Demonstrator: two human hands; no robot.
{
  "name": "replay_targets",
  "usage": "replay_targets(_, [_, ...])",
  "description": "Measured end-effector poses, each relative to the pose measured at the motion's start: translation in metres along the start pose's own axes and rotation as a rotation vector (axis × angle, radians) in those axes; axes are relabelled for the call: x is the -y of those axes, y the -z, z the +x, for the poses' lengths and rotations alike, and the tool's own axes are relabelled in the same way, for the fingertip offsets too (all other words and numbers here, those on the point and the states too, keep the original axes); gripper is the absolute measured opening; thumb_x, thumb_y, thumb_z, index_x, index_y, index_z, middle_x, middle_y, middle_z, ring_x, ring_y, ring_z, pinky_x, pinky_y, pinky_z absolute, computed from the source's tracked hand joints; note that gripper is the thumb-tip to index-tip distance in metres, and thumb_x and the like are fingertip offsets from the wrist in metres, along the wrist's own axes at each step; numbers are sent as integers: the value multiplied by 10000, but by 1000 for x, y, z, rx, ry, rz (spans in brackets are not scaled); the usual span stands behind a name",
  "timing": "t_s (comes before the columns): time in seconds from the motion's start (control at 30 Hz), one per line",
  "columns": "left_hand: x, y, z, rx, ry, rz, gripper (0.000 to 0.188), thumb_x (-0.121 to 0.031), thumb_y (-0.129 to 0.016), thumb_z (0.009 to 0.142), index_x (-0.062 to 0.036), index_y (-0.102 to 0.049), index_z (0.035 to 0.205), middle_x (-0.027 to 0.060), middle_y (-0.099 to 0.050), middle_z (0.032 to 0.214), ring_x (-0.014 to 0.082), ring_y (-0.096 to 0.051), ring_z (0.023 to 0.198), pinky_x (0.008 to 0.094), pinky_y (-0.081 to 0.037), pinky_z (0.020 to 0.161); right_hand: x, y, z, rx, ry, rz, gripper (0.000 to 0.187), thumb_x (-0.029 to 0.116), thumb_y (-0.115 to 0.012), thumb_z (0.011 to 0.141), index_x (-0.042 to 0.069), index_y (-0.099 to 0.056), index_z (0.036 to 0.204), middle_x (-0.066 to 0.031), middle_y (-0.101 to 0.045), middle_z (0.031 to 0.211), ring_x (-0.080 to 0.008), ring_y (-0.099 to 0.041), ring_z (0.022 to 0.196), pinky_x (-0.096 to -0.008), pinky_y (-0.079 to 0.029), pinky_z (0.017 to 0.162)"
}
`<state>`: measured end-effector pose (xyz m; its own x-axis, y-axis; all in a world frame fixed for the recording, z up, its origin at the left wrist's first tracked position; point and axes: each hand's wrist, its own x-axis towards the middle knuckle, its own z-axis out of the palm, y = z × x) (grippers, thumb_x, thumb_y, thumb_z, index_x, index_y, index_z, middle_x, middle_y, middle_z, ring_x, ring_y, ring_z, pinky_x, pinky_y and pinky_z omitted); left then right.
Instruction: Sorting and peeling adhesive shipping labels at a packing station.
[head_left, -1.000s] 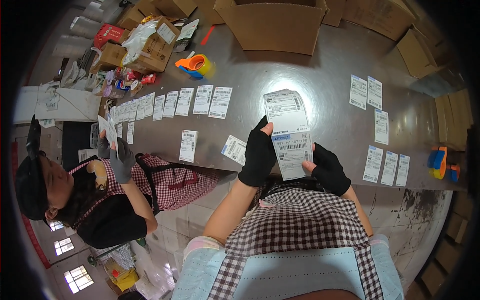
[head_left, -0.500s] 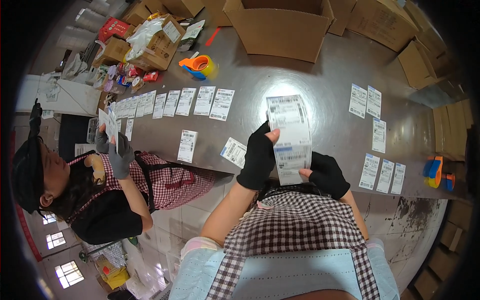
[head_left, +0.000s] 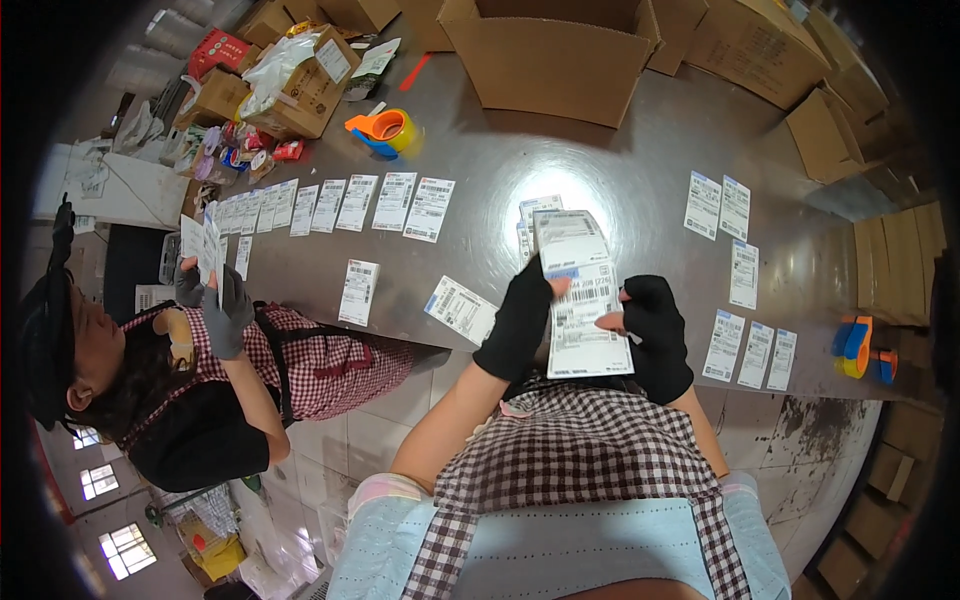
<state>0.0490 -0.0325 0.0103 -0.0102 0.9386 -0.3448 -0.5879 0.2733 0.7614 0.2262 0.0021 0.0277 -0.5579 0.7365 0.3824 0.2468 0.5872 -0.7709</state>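
Observation:
In front of my apron I hold a strip of white shipping labels (head_left: 590, 335), bent partway up so its far part tips back. My left hand (head_left: 522, 318), in a black fingerless glove, grips its left edge with the thumb on top. My right hand (head_left: 655, 340), gloved the same way, is closed at the right edge, its thumb lying on the printed face. Beyond the strip, partly hidden by it, more labels (head_left: 541, 206) lie on the table. A tilted label (head_left: 462, 311) rests left of my left hand, and another label (head_left: 358, 293) lies farther left.
Across the metal table (head_left: 480, 130) runs a row of labels (head_left: 338, 203); several labels (head_left: 723, 345) lie at right. Tape dispensers (head_left: 385, 130) (head_left: 855, 345) and an open carton (head_left: 550, 65) stand around. At left a co-worker's gloved hand (head_left: 225, 315) holds labels.
The strip's near part has turned up toward me and its far part has folded back. Labels on the table behind it have come into sight. My right thumb has shifted up along the strip.

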Motion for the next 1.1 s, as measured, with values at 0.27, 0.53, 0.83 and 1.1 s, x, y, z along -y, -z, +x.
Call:
replay_targets(0.27, [3, 12, 11, 44, -183, -181, 438, -125, -406, 859, 40, -352, 1261, 155, -483, 1208, 232, -480, 1104, 338, -377, 948, -5, 0, -10, 48, -54, 161, 266, 47, -749, 600, 89, -647, 842, -108, -472, 1066, -195, -561, 827, -290, -465, 726])
replay_targets(0.53, [9, 15, 8, -32, -197, -39, 382, -63, -426, 870, 38, -427, 1238, 103, -553, 1120, 147, -519, 996, 271, -408, 853, -3, 9, -3, 109, -21, 141, 222, 80, -754, 599, 98, -658, 799, -105, -481, 1077, -223, -526, 954, -307, -443, 784])
replay_targets(0.83, [4, 9, -5, -99, -182, 254, 374, -101, -449, 849, 48, -462, 1192, 119, -563, 1104, 167, -532, 983, 281, -403, 864, -6, 9, 8, 26, -193, 585, 173, 71, -751, 601, 119, -664, 743, -150, -310, 1390, -324, -339, 1258, -423, -332, 967])
replay_targets(1.1, [7, 12, -12, 65, -134, 303, 405, -215, -428, 882, 31, -467, 1202, 107, -563, 1108, 173, -510, 1028, 288, -364, 917, 7, 5, 21, 22, -679, 505, 270, 106, -662, 742, -26, -634, 976, -97, -654, 815, -138, -596, 752, -255, -465, 686])
